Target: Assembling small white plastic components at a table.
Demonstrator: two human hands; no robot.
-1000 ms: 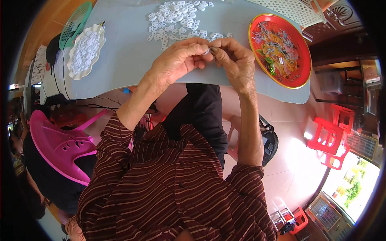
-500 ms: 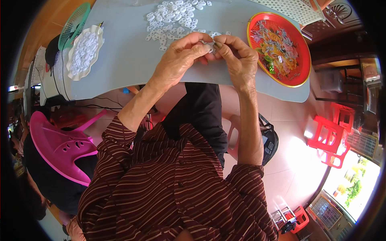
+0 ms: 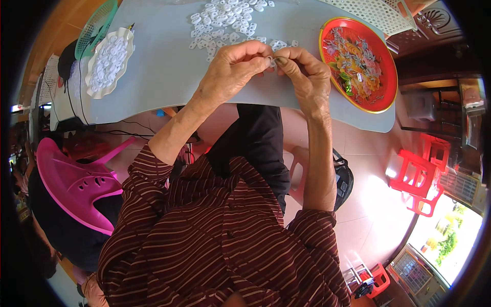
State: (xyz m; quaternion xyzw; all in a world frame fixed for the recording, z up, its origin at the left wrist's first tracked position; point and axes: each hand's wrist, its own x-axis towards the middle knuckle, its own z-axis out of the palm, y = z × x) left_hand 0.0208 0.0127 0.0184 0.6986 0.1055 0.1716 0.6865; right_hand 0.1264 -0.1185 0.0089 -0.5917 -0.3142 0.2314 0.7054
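Observation:
Above the table's near edge, my left hand [image 3: 232, 71] pinches a small white plastic piece [image 3: 271, 62] between thumb and fingertips. My right hand [image 3: 307, 74] meets it there, thumb and forefinger pressed together at the piece's right side. Whatever is between those right fingertips is too small to make out. Just beyond both hands lies a loose heap of similar white pieces with holes [image 3: 225, 20]. To the right, a round red floral tray [image 3: 391, 77] with a gold rim holds many small greyish slivers and one white piece.
On the left stands a scalloped cream dish [image 3: 131, 45] filled with white pieces, beside a green mesh basket [image 3: 102, 23]. A white perforated basket [image 3: 371, 14] is at the far right. A pink plastic chair [image 3: 66, 184] and red stools [image 3: 414, 174] are on the floor.
Both hands stay together at nearly the same spot. The fingertips have shifted slightly, and the white piece shows more clearly between them. The whole view has moved a little.

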